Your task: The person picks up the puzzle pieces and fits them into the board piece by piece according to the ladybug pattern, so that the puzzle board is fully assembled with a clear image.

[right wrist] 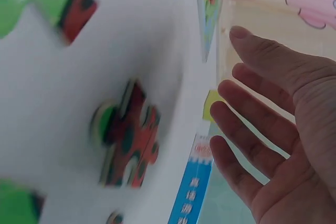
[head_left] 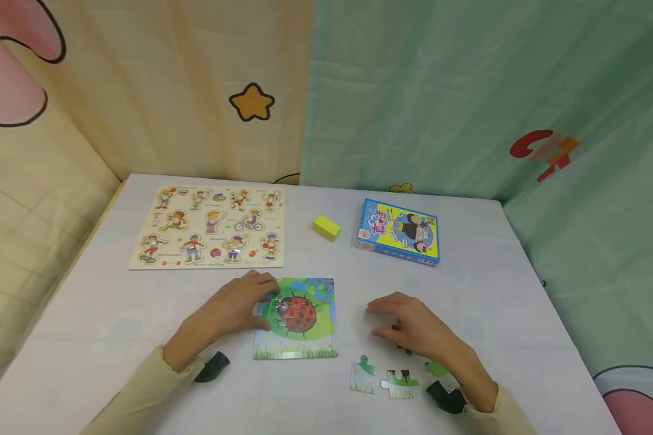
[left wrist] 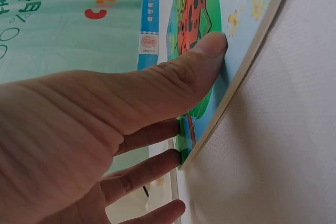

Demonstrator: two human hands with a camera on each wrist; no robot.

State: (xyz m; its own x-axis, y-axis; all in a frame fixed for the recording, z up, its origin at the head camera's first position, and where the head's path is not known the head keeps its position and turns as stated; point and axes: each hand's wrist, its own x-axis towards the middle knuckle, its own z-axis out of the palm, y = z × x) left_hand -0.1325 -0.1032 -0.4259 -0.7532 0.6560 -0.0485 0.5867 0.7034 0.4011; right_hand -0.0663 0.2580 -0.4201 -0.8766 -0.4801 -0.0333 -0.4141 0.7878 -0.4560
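The ladybug jigsaw board [head_left: 296,345] lies on the white table [head_left: 288,399], the left hand [head_left: 236,308] touching it, thumb and fingers apart. The right hand [head_left: 413,326], fingers parted, holds nothing near loose jigsaw pieces [head_left: 399,386] (likely light, stiff, best pinched by opposite edges).

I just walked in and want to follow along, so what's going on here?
A person is at a table with a ladybug puzzle. Their left hand rests on its left side, thumb on the picture. Their right hand holds nothing, near loose puzzle pieces that lie on the table, off the puzzle. Farther back are a sports-figure board, a yellow block and a blue box.
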